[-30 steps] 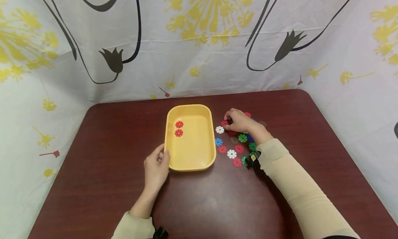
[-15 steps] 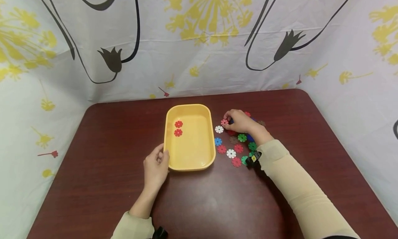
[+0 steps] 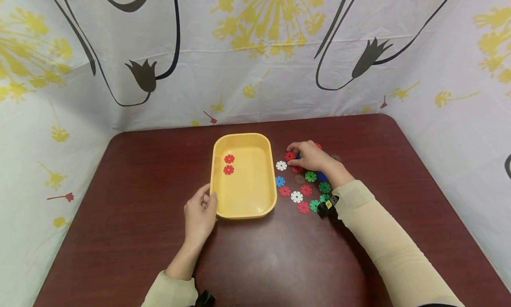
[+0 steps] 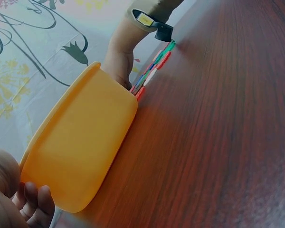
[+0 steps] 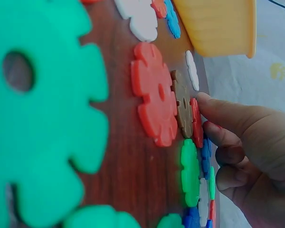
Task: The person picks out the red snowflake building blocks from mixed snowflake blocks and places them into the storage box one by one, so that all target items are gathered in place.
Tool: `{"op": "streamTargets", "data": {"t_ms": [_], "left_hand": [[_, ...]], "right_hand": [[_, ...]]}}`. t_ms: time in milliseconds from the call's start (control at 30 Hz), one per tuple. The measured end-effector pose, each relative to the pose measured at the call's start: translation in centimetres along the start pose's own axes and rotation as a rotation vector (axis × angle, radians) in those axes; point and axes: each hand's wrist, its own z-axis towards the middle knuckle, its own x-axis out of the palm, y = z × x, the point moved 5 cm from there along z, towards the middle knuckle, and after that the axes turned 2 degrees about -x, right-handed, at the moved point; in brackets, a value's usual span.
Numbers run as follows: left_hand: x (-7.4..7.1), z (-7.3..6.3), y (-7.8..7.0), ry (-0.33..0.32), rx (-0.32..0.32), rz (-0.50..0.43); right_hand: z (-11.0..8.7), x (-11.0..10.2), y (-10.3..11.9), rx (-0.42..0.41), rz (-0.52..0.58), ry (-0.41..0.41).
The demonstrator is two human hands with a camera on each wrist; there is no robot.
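A yellow plastic tray (image 3: 243, 196) stands mid-table with two red notched discs (image 3: 229, 159) lying inside it. My left hand (image 3: 201, 216) grips the tray's near-left side; the left wrist view shows fingers (image 4: 40, 209) curled below the rim. Right of the tray, my right hand (image 3: 309, 157) reaches into a loose spread of flower-shaped plastic discs. Its thumb and forefinger pinch a red disc (image 3: 289, 156). Beneath the hand lies another red disc (image 5: 196, 123), just off the thumb tip. The palm hides part of the spread.
Red, white, blue, brown and green discs, such as a white disc (image 3: 296, 196) and a green disc (image 3: 310, 176), lie on the dark wooden table (image 3: 139, 200). A printed white cloth (image 3: 239, 76) hangs behind and at both sides.
The red disc at my right fingertips has shifted slightly inward, toward the palm, and a blue disc shows more beneath the hand. My left hand and the tray stay in place.
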Motion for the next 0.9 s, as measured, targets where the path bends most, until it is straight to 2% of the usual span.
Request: {"op": "streamTargets", "data": {"t_ms": [100, 233, 433, 567, 767, 900], "left_hand": [[0.0, 0.0, 0.0, 0.002, 0.001, 0.003], [0.0, -0.1, 0.2, 0.008, -0.002, 0.005], [0.0, -0.4, 0.3, 0.011, -0.009, 0.005], [0.1, -0.4, 0.3, 0.016, -0.01, 0.002], [0.1, -0.2, 0.1, 0.002, 0.002, 0.002], [0.0, -0.1, 0.0, 0.0, 0.005, 0.003]], "right_hand": [[0.0, 0.1, 0.1, -0.011, -0.004, -0.002], [-0.1, 0.2, 0.1, -0.028, 0.023, -0.049], [-0.2, 0.0, 0.8, -0.049, 0.129, -0.16], [-0.3, -0.3, 1.8, -0.057, 0.2, -0.205], [-0.1, -0.7, 3.8, -0.08, 0.317, -0.221], [0.0, -0.8, 4.8, -0.096, 0.345, -0.218]]}}
